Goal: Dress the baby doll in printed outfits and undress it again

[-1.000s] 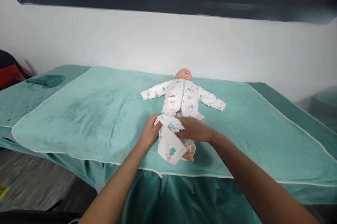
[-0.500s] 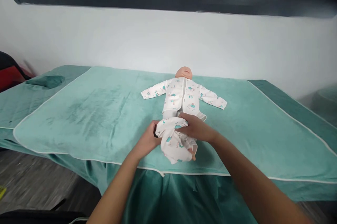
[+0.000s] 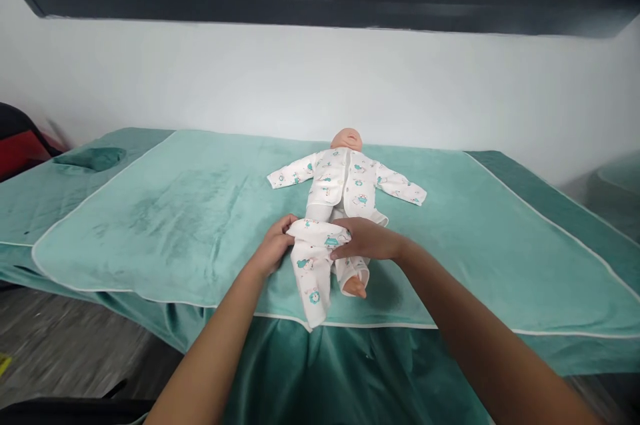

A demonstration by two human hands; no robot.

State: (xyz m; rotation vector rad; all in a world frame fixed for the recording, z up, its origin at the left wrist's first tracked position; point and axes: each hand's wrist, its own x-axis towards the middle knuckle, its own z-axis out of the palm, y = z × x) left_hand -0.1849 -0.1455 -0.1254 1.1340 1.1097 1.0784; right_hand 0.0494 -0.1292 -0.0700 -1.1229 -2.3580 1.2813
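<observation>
Head view, and what a spread of green blanket (image 3: 165,212), with the white wall (image 3: 210,78) behind it and the dark window frame (image 3: 200,2) up top! On the blanket lies the doll (image 3: 347,139), face up, head near the wall, arms wide in a printed jacket (image 3: 330,178). Further down, the matching trousers (image 3: 311,265), one leg stretching to the blanket's near edge. Right hand (image 3: 366,239) pinches their upper edge, left hand (image 3: 275,243) grips the opposite side! Smallest of all, a bare foot (image 3: 355,286) pokes from the other leg.
</observation>
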